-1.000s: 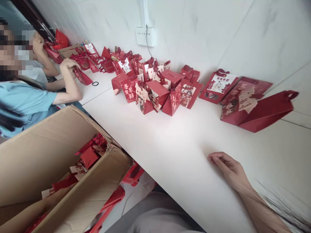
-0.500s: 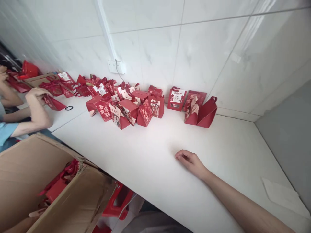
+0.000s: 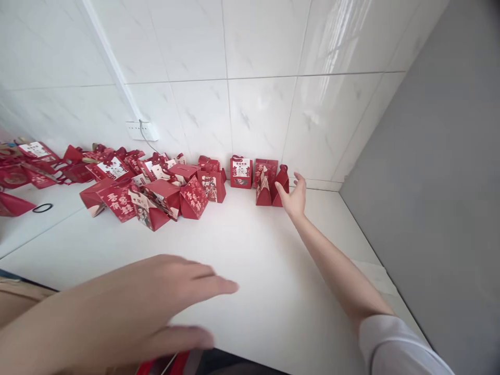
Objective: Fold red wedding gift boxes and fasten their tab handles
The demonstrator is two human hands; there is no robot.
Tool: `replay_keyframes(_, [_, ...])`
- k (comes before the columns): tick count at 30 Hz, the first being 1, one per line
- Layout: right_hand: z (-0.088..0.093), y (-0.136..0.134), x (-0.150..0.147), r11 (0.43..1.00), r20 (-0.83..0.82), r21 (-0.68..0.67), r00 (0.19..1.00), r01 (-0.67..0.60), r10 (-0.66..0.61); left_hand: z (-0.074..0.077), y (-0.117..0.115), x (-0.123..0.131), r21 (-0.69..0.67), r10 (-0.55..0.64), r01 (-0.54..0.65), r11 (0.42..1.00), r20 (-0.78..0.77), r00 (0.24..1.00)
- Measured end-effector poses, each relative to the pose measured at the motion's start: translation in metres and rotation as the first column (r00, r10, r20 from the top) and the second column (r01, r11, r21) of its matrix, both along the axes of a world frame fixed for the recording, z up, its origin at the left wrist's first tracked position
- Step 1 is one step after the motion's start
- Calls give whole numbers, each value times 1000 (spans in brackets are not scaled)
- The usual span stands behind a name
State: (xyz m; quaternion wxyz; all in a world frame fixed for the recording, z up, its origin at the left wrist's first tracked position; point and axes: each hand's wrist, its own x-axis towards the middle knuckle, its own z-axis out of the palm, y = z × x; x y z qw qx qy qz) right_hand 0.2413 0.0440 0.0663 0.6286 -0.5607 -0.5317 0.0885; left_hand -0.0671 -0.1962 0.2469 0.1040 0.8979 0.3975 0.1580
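My right hand (image 3: pixel 295 197) is stretched far forward over the white table (image 3: pixel 250 271), fingers spread and open, right beside the rightmost red gift bag (image 3: pixel 280 185) near the tiled wall; I cannot tell whether it touches the bag. That bag stands against another red bag (image 3: pixel 263 187). My left hand (image 3: pixel 156 302) hovers close to the camera above the table's near edge, fingers extended and apart, holding nothing. A cluster of several small red gift bags and boxes (image 3: pixel 156 195) lies across the back left of the table.
A red bag with a white label (image 3: pixel 241 172) leans on the wall. A black hair tie (image 3: pixel 42 208) lies at far left. A wall socket (image 3: pixel 142 130) sits above the bags. A grey panel (image 3: pixel 429 182) closes the right side. A white sheet (image 3: pixel 377 273) lies by it.
My right hand has left its resting spot and reached forward to the rightmost bag. My left hand has come up into view. The view has swung right; the cardboard box and the other person are gone.
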Motion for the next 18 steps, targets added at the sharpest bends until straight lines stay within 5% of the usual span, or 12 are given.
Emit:
replay_keyframes(2, [-3, 22, 9, 966, -104, -248, 989, 75, -103, -11, 43, 37, -345, -149, 130, 930, -28, 989])
replay_keyframes(4, [-19, 32, 13, 930, -171, -361, 976, 65, -135, -42, 88, 70, -366, -107, 144, 919, 121, 987])
replay_keyframes(8, [-55, 26, 18, 904, -268, -427, 954, 8, -134, -141, 156, 96, -332, -106, 180, 926, 228, 968])
replay_keyframes(12, [-71, 8, 27, 911, -379, -412, 911, -6, -165, -224, 184, 85, -372, 161, 2, 928, 407, 899])
replay_keyframes(15, [-75, -15, 22, 920, -494, -389, 853, -46, -166, -251, 192, 78, -461, 334, -44, 886, 570, 750])
replay_keyframes(18, [-79, -44, -3, 926, -579, -316, 815, -209, -13, -254, 196, 77, -576, 430, 55, 816, 667, 609])
